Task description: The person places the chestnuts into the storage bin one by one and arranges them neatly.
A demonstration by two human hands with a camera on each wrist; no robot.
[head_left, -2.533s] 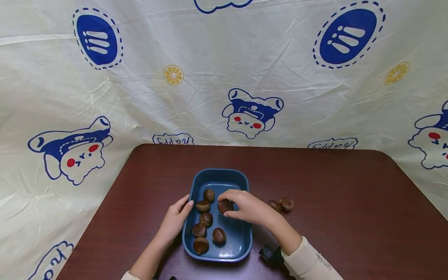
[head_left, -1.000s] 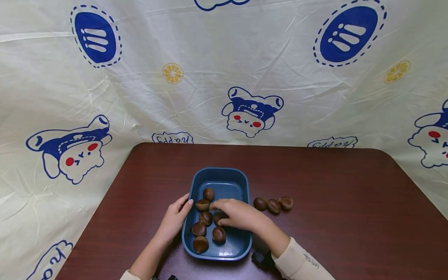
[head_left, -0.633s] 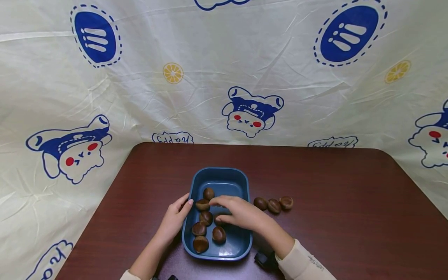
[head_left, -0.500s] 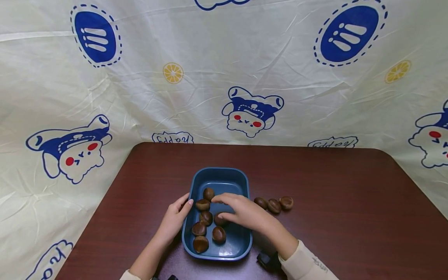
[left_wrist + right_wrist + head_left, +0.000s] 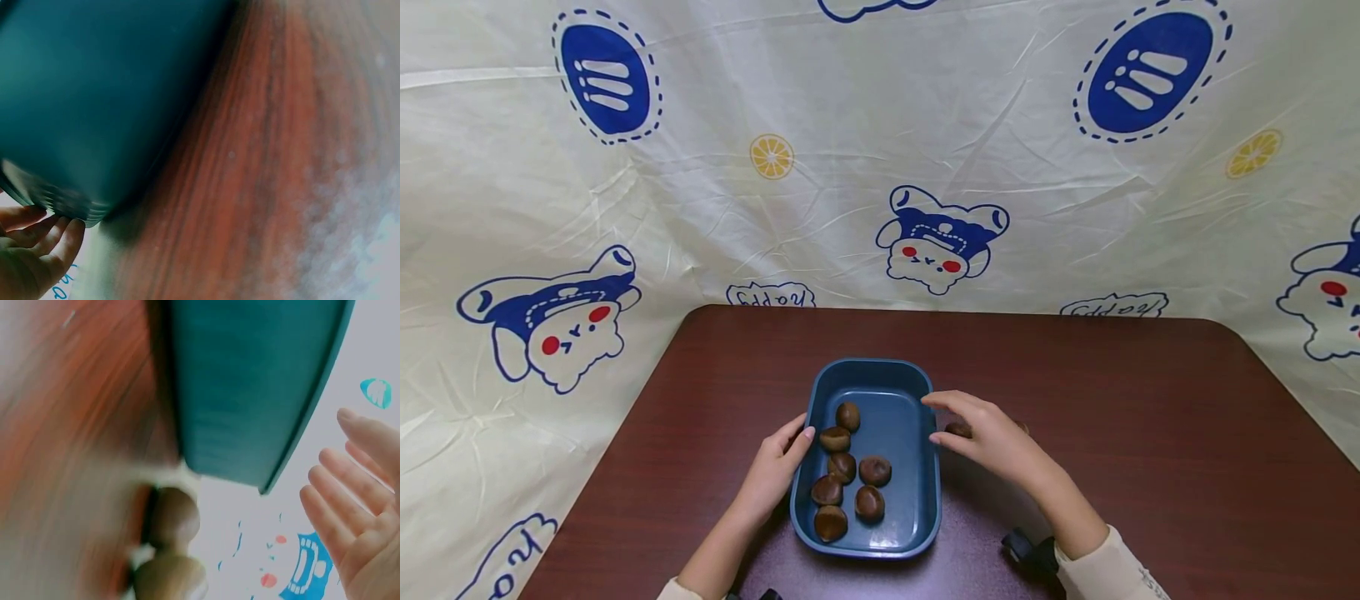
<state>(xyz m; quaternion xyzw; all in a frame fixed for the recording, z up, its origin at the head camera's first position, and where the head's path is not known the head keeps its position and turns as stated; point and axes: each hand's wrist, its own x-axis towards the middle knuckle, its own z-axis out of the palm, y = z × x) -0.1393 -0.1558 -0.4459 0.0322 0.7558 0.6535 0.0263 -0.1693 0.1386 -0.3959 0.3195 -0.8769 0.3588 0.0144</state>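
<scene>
- Currently our left hand (image 5: pixel 775 462) grips the side wall of a blue, rounded-rectangular, plastic-looking tray (image 5: pixel 917 492), its thumb over the rim and its fingers along the outside.
- Our right hand (image 5: pixel 988 429) holds nothing; its thumb and fingers stand apart by the tray's opposite rim.
- Between our hands, seven glossy, round, brown chestnuts (image 5: pixel 869 503) lie in the tray: five in a wavy line nearer the left hand, two beside them.
- More chestnuts (image 5: pixel 958 429) sit outside it on the reddish-brown, wood-grained bench (image 5: pixel 1150 417), partly hidden by our right hand.
- Beyond both hands hangs a cream printed cloth (image 5: pixel 820 225).
</scene>
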